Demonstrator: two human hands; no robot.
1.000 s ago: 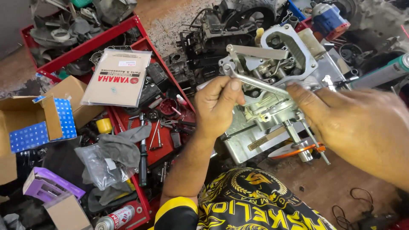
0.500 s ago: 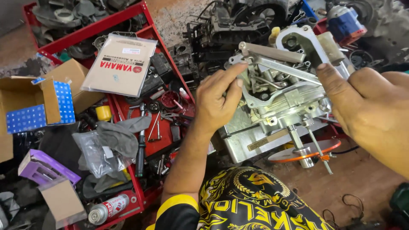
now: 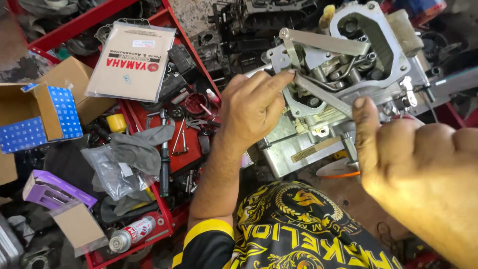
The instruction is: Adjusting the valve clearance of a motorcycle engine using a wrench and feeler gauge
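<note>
A silver engine cylinder head (image 3: 378, 45) with an open top stands in front of me, on the right of the head view. Two flat metal bars lie across it, an upper one (image 3: 328, 42) and a lower slanted one (image 3: 323, 94). My left hand (image 3: 251, 109) reaches in from below and pinches the left end of the lower bar between index finger and thumb. My right hand (image 3: 423, 169) is close to the camera at the right. Its fingers are curled, the thumb points up beside the engine, and I see nothing in it.
A red tool tray (image 3: 99, 15) on the left holds a flat paper packet (image 3: 132, 62), a grey rag (image 3: 134, 149), a screwdriver (image 3: 164, 159), small parts and a spray can (image 3: 132, 233). Cardboard boxes, a blue-and-white box (image 3: 55, 112) and a purple box (image 3: 50, 192) lie further left. Dark engine parts sit behind.
My right hand has come off the engine and drawn back toward the camera with fingers curled. My left hand stays at the lower bar's end. The view has shifted closer to the engine.
</note>
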